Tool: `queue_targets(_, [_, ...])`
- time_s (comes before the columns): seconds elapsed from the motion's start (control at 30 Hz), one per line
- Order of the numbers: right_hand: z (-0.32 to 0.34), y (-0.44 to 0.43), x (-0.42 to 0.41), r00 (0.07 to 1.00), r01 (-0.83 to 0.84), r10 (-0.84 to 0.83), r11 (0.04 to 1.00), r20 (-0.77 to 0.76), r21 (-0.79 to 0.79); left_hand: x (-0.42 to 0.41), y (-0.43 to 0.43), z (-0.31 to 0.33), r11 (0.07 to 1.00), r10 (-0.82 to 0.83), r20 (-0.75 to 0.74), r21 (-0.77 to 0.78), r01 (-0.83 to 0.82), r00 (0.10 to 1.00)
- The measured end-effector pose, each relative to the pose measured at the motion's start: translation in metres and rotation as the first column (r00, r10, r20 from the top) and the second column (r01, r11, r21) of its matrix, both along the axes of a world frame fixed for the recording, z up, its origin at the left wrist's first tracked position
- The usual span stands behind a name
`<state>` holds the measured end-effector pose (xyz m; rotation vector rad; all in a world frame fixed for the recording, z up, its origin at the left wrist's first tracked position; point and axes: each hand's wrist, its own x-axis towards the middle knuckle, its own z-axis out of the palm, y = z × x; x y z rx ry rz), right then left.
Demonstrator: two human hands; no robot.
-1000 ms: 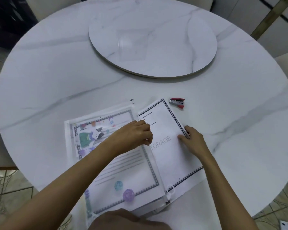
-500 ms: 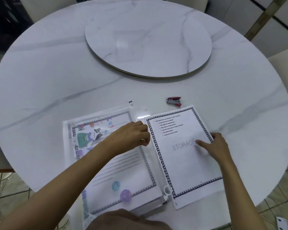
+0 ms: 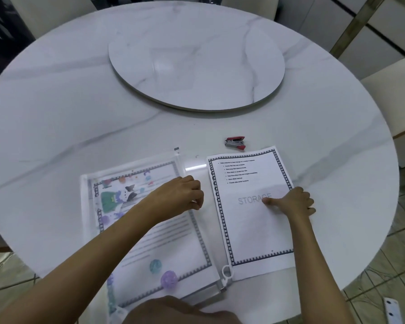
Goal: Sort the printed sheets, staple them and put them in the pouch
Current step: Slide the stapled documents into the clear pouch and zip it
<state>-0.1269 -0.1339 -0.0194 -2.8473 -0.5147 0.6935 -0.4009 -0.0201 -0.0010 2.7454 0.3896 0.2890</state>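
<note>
White marble table (image 3: 56, 113), round turntable (image 3: 197, 54) at its far middle. Nearer, at left, clear zip pouch (image 3: 173, 249), lying flat, already holding colourful printed pages, open edge turned right. Just beside that edge, bordered STORAGE sheets (image 3: 250, 230), flat on the table. Left hand (image 3: 180, 195): fingers curled at the open edge, seemingly pinching the top layer. Right hand (image 3: 292, 202): thumb pressed on the sheets, fingers curled at their right edge. Small red stapler (image 3: 235, 143) idle just beyond. Looks like the pouching step; staple not discernible. Next: lift the flap, slide the sheets leftward inside, corners unsnagged.
</note>
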Motion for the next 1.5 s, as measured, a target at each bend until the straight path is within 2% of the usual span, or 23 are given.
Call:
queue_targets(0.07, [-0.001,-0.004,0.009,0.999,-0.021,0.023,0.998,-0.044,0.062,0.000,0.000,0.000,1.000,-0.002,-0.009,-0.004,0.002,1.000])
queue_targets(0.13, [-0.001,-0.009,0.018,0.992,-0.054,0.076,0.976,-0.098,0.213,0.000,0.001,0.000,1.000,-0.004,-0.013,-0.001,0.004,1.000])
queue_targets(0.27, [0.014,-0.023,0.029,0.943,0.062,0.107,0.873,-0.316,0.483,0.001,0.001,0.002,1.000,-0.004,-0.027,0.016,0.005,1.000])
queue_targets(0.37, [0.023,-0.030,0.030,0.874,0.051,0.213,0.853,-0.437,0.519,0.003,0.000,0.004,0.999,0.006,-0.033,0.037,-0.005,0.999])
queue_targets(0.43, [0.025,-0.034,0.031,0.843,-0.001,0.277,0.859,-0.462,0.513,0.005,-0.001,0.006,0.998,0.020,-0.034,0.053,-0.018,0.999])
queue_targets(0.5, [0.029,-0.039,0.032,0.823,0.001,0.325,0.819,-0.465,0.574,0.008,-0.002,0.009,0.998,0.030,-0.038,0.065,-0.027,0.999])
queue_targets(0.57, [0.038,-0.044,0.037,0.851,0.028,0.328,0.751,-0.410,0.660,0.011,-0.004,0.011,0.997,0.047,-0.045,0.060,-0.045,0.998])
queue_targets(0.7, [0.054,-0.052,0.056,0.925,0.218,0.155,0.532,-0.347,0.819,0.019,-0.009,0.016,0.997,0.065,-0.056,0.038,-0.063,0.996])
queue_targets(0.8, [0.057,-0.052,0.065,0.915,0.320,0.111,0.390,-0.389,0.864,0.028,-0.011,0.021,0.998,0.054,-0.065,0.047,-0.051,0.996])
queue_targets(0.87, [0.053,-0.050,0.063,0.902,0.353,0.120,0.348,-0.414,0.869,0.033,-0.011,0.024,0.997,0.046,-0.050,0.059,-0.043,0.998])
queue_targets(1.03, [0.031,-0.044,0.052,0.895,0.314,0.165,0.429,-0.415,0.847,0.044,-0.017,0.030,0.995,0.077,-0.016,0.070,-0.075,0.997])
queue_targets(1.3, [0.018,-0.051,0.081,0.904,0.391,0.016,0.380,-0.428,0.838,0.048,-0.026,0.029,0.992,0.117,0.007,0.052,-0.117,0.993])
queue_targets(1.37, [0.016,-0.050,0.082,0.900,0.369,0.057,0.425,-0.431,0.826,0.049,-0.028,0.030,0.992,0.119,0.014,0.048,-0.120,0.993])
queue_targets(1.5, [0.010,-0.048,0.062,0.855,0.227,0.246,0.616,-0.457,0.755,0.055,-0.033,0.028,0.995,0.096,0.035,0.033,-0.098,0.995])
